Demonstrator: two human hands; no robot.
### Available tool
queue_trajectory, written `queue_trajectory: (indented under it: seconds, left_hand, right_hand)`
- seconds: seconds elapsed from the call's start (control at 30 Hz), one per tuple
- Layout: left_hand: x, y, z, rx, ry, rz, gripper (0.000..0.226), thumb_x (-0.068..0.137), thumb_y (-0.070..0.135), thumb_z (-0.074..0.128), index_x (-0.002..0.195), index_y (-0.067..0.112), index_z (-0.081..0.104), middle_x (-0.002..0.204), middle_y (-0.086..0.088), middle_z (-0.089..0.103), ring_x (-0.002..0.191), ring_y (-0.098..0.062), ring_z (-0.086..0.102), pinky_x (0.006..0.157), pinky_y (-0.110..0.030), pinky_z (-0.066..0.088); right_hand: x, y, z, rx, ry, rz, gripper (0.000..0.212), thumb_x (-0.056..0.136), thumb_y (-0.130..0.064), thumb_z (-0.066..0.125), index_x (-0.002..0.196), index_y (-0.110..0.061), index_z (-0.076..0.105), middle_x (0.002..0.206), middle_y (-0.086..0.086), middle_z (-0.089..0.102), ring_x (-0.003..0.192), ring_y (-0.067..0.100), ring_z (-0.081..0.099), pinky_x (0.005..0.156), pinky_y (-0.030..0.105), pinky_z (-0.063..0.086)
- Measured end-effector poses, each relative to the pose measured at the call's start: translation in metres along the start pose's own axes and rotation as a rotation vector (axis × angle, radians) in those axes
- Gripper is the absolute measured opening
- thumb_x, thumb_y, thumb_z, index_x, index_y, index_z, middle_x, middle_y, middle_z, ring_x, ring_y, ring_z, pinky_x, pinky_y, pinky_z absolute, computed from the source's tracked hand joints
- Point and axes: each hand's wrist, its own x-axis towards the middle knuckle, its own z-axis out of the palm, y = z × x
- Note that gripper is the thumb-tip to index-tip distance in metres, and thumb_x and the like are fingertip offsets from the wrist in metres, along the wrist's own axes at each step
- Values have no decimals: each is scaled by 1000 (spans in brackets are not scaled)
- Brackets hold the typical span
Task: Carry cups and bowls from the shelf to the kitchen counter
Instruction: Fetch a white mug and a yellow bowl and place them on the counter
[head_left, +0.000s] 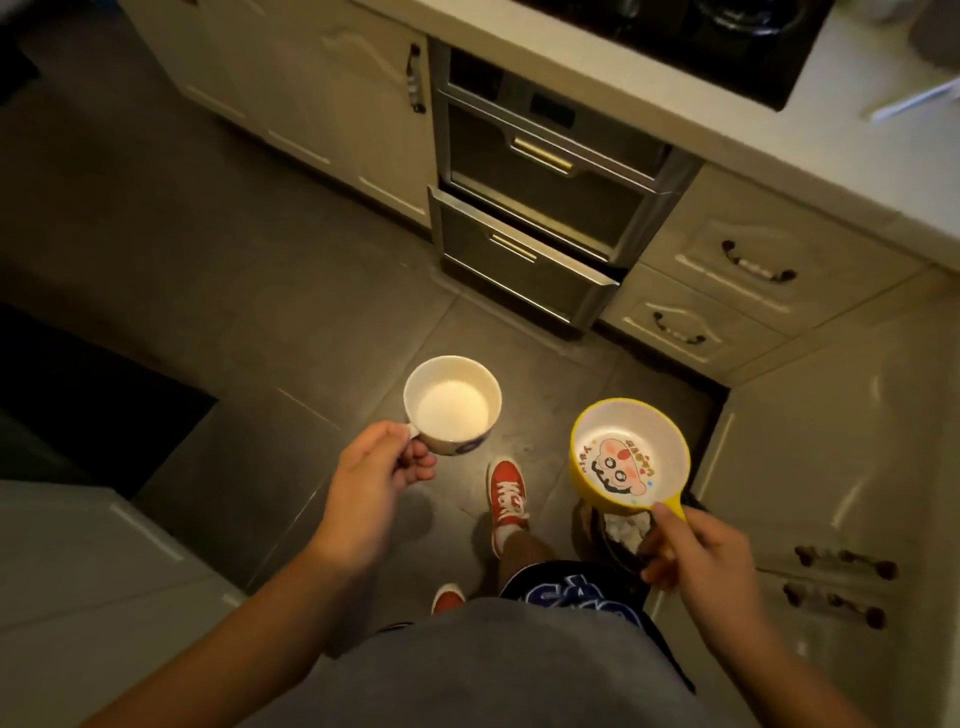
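Note:
My left hand (376, 475) grips the small handle of a wide cream cup (451, 404), held upright and empty over the dark floor. My right hand (696, 551) pinches the short handle of a yellow bowl (631, 453) with a white inside and a cartoon face printed on its bottom. Both vessels hang in front of my body at about waist height. The pale kitchen counter (810, 156) runs across the upper right, well ahead of both hands.
A black hob (727, 36) is set in the counter. Below it is a steel appliance (540, 208) whose lower drawer stands slightly out. Cream cabinets (831, 467) line the right side. A small bin (623, 535) sits by my red shoes (506, 493). A pale surface (78, 561) is at left.

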Motion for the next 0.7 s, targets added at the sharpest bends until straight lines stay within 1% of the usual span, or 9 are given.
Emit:
queue_trajectory:
  seconds: [0.07,0.13,0.17,0.23,0.33,0.43,0.53,0.63,0.7]
  left_hand:
    - [28,14,15,-36,40,-9,31,100,9,42,75,2,58,64,-6,62,64,-17,63,63,-28,57]
    - [49,27,22,-33,98,-11,28,100,5,41,78,-2,56,61,-4,63,62,-16,64,60,-25,58]
    - [57,33,23,-29,127,-8,26,99,4,42,79,-3,57,60,-3,64,61,-15,65,59,-24,58]
    - [68,45,20,-92,194,-16,26,98,6,43,79,-2,59,61,-5,65,60,-15,65,57,-24,58]
    - [82,61,6,-160,317,1,28,98,9,44,76,2,61,63,-7,65,61,-16,64,56,-24,57]
    - [94,71,-17,-191,431,25,33,97,12,45,71,9,65,64,-6,65,63,-17,65,56,-24,55]
    - [106,79,-44,-211,513,34,42,97,17,44,63,22,67,65,-1,65,69,-15,66,65,-29,54]
    - [124,89,-71,-236,604,16,45,99,18,42,61,23,66,66,0,65,71,-15,66,71,-33,53]
    - [142,98,-91,-251,667,7,45,100,20,42,62,22,66,66,0,66,71,-15,65,71,-33,54]
  right_hand:
    - [37,-13,3,-13,-39,-2,38,93,-24,60,58,-11,65,52,11,64,39,19,58,40,28,44]
    - [75,-32,9,-64,-89,-26,37,92,-29,61,59,-12,65,49,11,63,39,17,58,40,25,44]
    - [93,-44,14,-85,-121,-40,35,91,-30,61,61,-13,65,49,12,63,39,16,59,40,25,44]
    - [128,-67,28,-102,-189,-52,34,92,-28,61,63,-11,64,48,9,62,39,16,59,40,25,44]
    - [172,-107,59,-98,-305,-61,37,92,-29,61,61,-9,64,51,7,63,41,20,60,38,29,43]
    - [207,-150,103,-139,-452,-122,35,93,-31,59,64,-12,66,61,12,66,44,21,62,42,28,45]
    - [238,-191,159,-167,-550,-194,36,92,-31,61,64,-9,66,58,16,66,43,23,62,47,32,47]
    - [264,-229,222,-185,-640,-261,36,92,-30,61,62,-10,66,56,12,65,41,22,63,48,32,47]
    - [279,-253,264,-205,-688,-303,36,92,-31,60,63,-11,66,54,8,64,40,22,63,47,30,47]
